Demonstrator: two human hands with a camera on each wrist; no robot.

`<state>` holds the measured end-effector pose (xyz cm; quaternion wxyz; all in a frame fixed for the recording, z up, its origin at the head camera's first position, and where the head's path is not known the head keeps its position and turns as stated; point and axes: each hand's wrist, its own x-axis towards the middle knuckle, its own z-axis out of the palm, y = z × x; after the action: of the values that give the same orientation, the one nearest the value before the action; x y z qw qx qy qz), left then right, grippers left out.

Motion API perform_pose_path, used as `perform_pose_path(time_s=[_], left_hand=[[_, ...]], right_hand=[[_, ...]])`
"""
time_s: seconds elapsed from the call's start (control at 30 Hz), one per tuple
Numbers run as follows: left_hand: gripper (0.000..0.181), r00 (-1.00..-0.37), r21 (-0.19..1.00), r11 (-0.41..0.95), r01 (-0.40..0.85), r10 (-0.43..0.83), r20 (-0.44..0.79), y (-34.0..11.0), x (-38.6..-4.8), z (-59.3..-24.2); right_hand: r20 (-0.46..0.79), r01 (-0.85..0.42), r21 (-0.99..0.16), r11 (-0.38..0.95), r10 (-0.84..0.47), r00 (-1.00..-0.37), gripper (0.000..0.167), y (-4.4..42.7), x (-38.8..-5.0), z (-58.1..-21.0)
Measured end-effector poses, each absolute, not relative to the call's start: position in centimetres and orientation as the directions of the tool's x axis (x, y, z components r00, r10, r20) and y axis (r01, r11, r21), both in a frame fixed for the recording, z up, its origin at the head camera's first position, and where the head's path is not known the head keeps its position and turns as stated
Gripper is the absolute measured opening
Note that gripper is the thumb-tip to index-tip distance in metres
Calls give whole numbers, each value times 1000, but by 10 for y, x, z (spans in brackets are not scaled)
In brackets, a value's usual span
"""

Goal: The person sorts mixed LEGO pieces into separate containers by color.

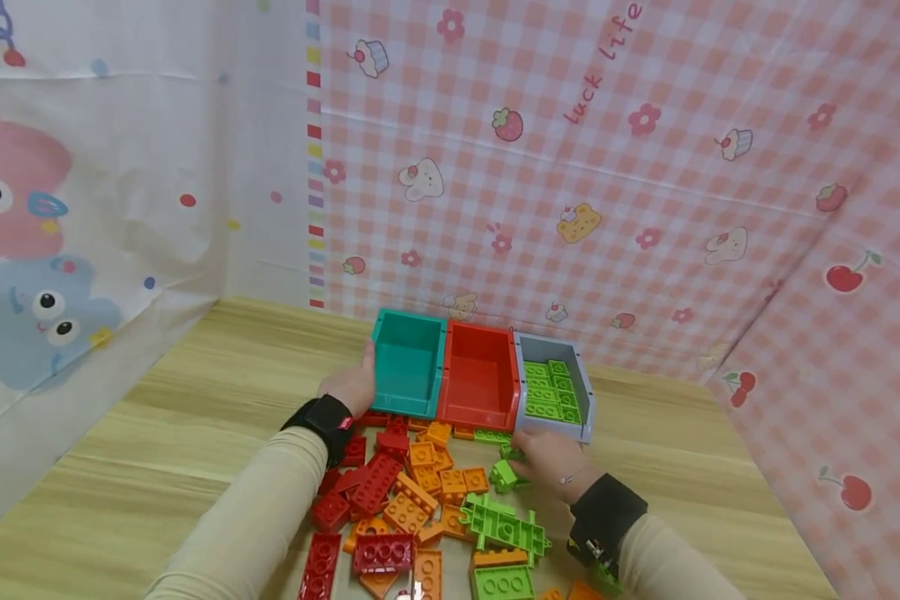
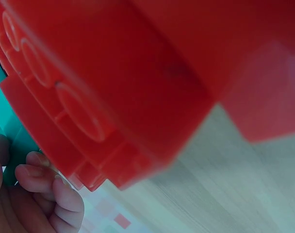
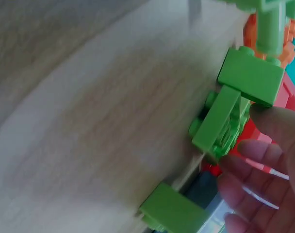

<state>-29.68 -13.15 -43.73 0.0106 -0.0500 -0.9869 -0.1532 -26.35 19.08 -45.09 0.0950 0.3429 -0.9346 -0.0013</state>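
Note:
My left hand (image 1: 351, 387) grips the left side of a teal bin (image 1: 408, 362), its thumb raised along the wall. In the left wrist view, curled fingers (image 2: 38, 179) meet the bin's teal edge, beside large red bricks (image 2: 113, 87). My right hand (image 1: 551, 458) is low in front of the grey bin (image 1: 587, 400), among green bricks (image 1: 504, 475). In the right wrist view its thumb and spread, slightly bent fingers (image 3: 254, 170) are at a tilted green brick (image 3: 218, 119); a firm hold on it does not show. Another green brick (image 3: 252, 75) adjoins it.
A red bin (image 1: 480, 375) stands between the teal and grey bins. Green bricks (image 1: 543, 392) fill the grey one in rows. Red bricks (image 1: 375, 483), orange bricks (image 1: 408, 508) and a green wheel-less chassis piece (image 1: 504, 525) lie on the wooden table (image 1: 157, 433). Patterned cloth (image 1: 457, 208) hangs behind.

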Motion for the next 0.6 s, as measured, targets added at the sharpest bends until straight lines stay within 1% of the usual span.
perform_pose_path(time_s=[0.13, 0.23, 0.33, 0.4, 0.47, 0.53, 0.6], left_hand=[[63, -995, 304, 948, 100, 94, 35, -132, -296, -437], [63, -994, 295, 949, 106, 97, 46, -133, -295, -437], [62, -994, 291, 951, 105, 94, 51, -134, -294, -436], [62, -994, 295, 950, 103, 92, 53, -133, -294, -435], [62, -995, 300, 949, 102, 91, 49, -133, -293, -435], [63, -995, 305, 947, 102, 93, 44, -133, -294, -436], [64, -995, 308, 946, 102, 94, 42, -133, -295, -437]], right_hand=[[170, -604, 92, 792, -610, -774, 17, 187, -260, -455], [163, -599, 73, 797, -602, -782, 17, 185, -258, -456], [135, -596, -6, 803, -590, -796, 16, 185, -257, -452], [101, -581, -108, 806, -573, -813, 15, 186, -256, -443], [96, -551, -199, 810, -544, -834, 17, 188, -256, -430], [133, -529, -257, 809, -513, -848, 19, 191, -258, -415], [222, -520, -260, 814, -473, -852, 23, 197, -266, -404]])
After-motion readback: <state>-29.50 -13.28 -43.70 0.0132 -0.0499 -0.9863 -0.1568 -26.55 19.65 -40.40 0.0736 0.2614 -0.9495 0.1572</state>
